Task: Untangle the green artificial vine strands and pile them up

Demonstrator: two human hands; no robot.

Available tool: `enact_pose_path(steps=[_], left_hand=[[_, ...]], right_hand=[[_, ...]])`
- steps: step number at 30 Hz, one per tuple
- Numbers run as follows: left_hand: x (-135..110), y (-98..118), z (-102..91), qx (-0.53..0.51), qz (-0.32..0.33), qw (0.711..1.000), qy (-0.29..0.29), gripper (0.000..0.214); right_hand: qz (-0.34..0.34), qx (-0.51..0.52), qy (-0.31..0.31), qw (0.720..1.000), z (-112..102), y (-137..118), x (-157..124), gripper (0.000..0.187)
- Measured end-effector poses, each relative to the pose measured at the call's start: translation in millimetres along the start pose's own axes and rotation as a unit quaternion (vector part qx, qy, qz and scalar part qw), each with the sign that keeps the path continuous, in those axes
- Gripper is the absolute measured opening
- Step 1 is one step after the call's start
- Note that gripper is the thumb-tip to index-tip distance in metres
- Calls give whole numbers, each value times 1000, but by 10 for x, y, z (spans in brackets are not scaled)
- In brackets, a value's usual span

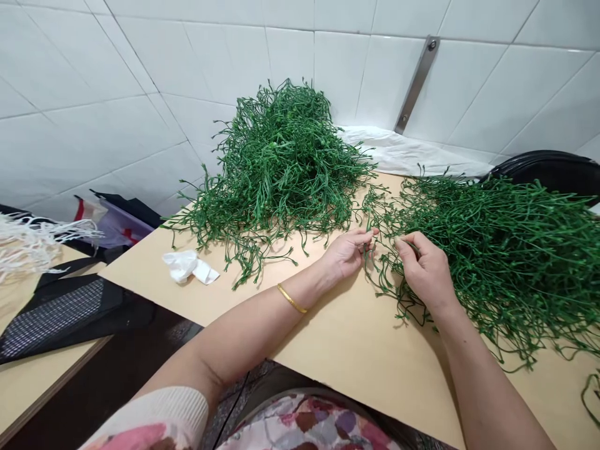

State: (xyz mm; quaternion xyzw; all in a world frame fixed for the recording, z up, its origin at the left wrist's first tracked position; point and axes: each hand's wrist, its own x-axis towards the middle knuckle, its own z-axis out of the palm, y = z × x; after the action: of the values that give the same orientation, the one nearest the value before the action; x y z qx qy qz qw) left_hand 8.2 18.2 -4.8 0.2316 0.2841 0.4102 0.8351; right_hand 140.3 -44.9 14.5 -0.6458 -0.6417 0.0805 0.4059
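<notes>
My left hand point(347, 253), with a gold bangle at its wrist, is closed in a pinch on thin green plastic plant stems point(369, 265) that hang below its fingertips. Just to the right, my right hand point(425, 267) has thumb and forefinger pressed together; whatever sits between them is too small to make out. Both hands are low over the table, fingertips a short gap apart. Behind my left hand rises a tall heap of green stems point(290, 156) with small forked tips. A second, wider pile of green stems point(515, 244) spreads beside and behind my right hand.
The pale tabletop point(356, 356) stands against a white tiled wall point(225, 56) with a metal bracket point(417, 84). A crumpled white tissue point(190, 267) lies at left. White cloth point(412, 150) and a black round object point(544, 169) are behind. White strands point(37, 240) cover another table.
</notes>
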Motion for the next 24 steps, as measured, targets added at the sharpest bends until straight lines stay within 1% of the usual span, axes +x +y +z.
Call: enact_pose_path(steps=[2, 4, 6, 8, 10, 12, 13, 14, 16, 17, 19, 22, 24], left_hand=[[3, 3, -12, 18, 6, 1000, 4, 6], [2, 0, -13, 35, 1, 999, 10, 6], [1, -8, -10, 43, 0, 999, 18, 7], [3, -18, -8, 44, 3, 999, 22, 7], [8, -28, -11, 42, 3, 999, 20, 8], [14, -38, -17, 41, 2, 999, 18, 7], [15, -44, -19, 41, 2, 999, 16, 8], [15, -50, -22, 43, 2, 999, 15, 7], [10, -63, -26, 44, 3, 999, 11, 7], [8, -70, -27, 42, 2, 999, 7, 7], [3, -81, -27, 30, -2, 1000, 6, 5], [3, -93, -21, 0, -13, 1000, 8, 4], [2, -99, -14, -17, -19, 1000, 10, 6]], right_hand=[[4, -66, 9, 998, -12, -23, -12, 32], [-5, -147, 23, 989, -12, -19, -23, 34], [-37, -234, 47, 970, -7, 11, -31, 34], [-75, -288, 89, 951, -8, 42, -37, 36], [-102, -285, 146, 942, -15, 46, -46, 37], [-140, -231, 186, 945, -15, 16, -62, 27], [-163, -195, 187, 949, -4, -7, -73, 22], [-186, -160, 172, 954, 16, -31, -84, 19], [-208, -120, 114, 964, 89, -69, -104, 18], [-202, -121, 86, 968, 136, -79, -112, 18], [-161, -156, 49, 973, 237, -82, -120, 19], [-97, -205, 35, 973, 349, -71, -119, 19], [-68, -209, 37, 975, 382, -69, -114, 18]])
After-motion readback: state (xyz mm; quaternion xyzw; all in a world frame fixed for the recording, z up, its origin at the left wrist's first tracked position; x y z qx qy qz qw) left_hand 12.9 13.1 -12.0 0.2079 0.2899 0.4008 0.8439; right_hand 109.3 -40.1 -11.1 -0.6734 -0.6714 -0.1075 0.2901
